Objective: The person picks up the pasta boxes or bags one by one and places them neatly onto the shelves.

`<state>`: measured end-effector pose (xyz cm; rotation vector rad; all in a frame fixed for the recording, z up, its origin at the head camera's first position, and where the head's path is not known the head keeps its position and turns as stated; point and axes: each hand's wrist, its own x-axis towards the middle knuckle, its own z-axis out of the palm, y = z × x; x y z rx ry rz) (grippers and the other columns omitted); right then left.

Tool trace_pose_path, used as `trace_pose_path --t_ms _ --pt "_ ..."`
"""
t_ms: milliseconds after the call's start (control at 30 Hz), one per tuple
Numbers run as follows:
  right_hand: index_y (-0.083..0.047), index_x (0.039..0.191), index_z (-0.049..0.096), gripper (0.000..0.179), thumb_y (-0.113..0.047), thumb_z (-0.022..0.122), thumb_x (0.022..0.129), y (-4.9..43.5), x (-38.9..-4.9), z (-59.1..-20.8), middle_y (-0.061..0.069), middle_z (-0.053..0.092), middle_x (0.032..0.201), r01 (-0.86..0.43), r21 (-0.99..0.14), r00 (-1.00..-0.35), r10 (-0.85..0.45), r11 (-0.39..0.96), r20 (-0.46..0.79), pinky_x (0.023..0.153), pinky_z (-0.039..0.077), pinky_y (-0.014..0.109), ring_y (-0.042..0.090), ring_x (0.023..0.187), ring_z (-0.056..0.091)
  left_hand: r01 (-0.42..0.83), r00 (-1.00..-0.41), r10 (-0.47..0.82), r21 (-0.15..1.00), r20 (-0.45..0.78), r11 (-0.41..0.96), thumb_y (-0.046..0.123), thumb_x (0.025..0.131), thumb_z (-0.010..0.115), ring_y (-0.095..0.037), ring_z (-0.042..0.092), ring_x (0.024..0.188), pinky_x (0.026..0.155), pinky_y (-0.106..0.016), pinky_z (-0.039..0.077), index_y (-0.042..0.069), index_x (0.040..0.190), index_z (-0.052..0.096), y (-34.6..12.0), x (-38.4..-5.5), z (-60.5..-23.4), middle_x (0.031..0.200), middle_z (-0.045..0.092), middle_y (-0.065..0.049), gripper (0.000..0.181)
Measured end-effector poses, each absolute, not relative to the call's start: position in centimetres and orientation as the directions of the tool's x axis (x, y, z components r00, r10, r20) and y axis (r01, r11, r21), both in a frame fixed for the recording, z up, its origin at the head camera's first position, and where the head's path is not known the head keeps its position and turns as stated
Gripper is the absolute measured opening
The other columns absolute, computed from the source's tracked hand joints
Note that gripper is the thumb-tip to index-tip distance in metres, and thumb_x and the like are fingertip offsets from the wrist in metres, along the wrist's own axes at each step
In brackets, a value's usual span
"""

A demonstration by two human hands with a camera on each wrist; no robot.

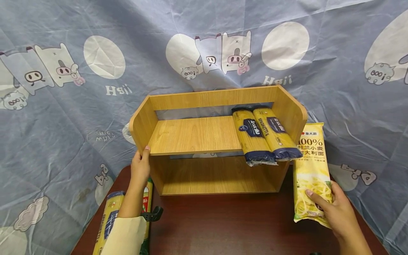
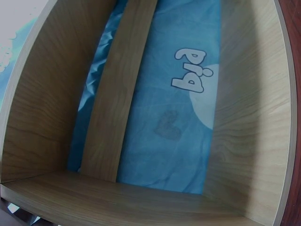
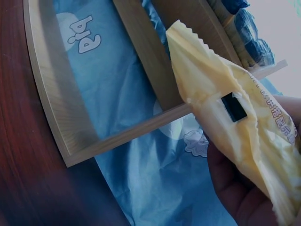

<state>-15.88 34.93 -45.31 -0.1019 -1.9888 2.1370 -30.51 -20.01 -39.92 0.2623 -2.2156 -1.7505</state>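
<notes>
A small two-tier wooden shelf (image 1: 194, 134) stands at the back of the table. At its left end my left hand (image 1: 140, 168) grips the side panel by the upper board, thumb on the front edge. To the right of the shelf, my right hand (image 1: 341, 214) holds a yellow pasta pack (image 1: 310, 170) near its lower end, thumb across the front. The right wrist view shows the pack's seamed back (image 3: 211, 89), with fingers (image 3: 230, 188) curled behind it. Two spaghetti packs (image 1: 255, 136) lie side by side on the upper tier's right, ends overhanging the front.
On the table's left lie a blue-and-yellow spaghetti pack (image 1: 109, 216) and a green-and-red pasta pack (image 1: 146, 205), partly hidden by my left forearm. The dark red tabletop (image 1: 220, 223) spreads before the shelf. A patterned grey-blue cloth (image 1: 143, 21) hangs behind.
</notes>
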Motion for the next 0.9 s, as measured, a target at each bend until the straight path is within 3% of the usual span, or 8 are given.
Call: trace_pose_path --t_ms 900 --pt "-0.012 0.134 0.045 0.049 0.017 0.051 0.095 33.6 -15.3 -42.6 -0.001 0.076 0.097 -0.381 -0.886 -0.91 0.279 -0.263 0.308 0.05 0.058 0.036 0.017 0.071 0.076 0.029 -0.932 -0.344 0.972 0.111 0.234 0.063 0.1 0.044 -0.034 0.051 0.127 0.111 -0.051 0.039 0.017 0.145 0.052 -20.1 -30.6 -40.0 0.141 0.056 -0.019 0.065"
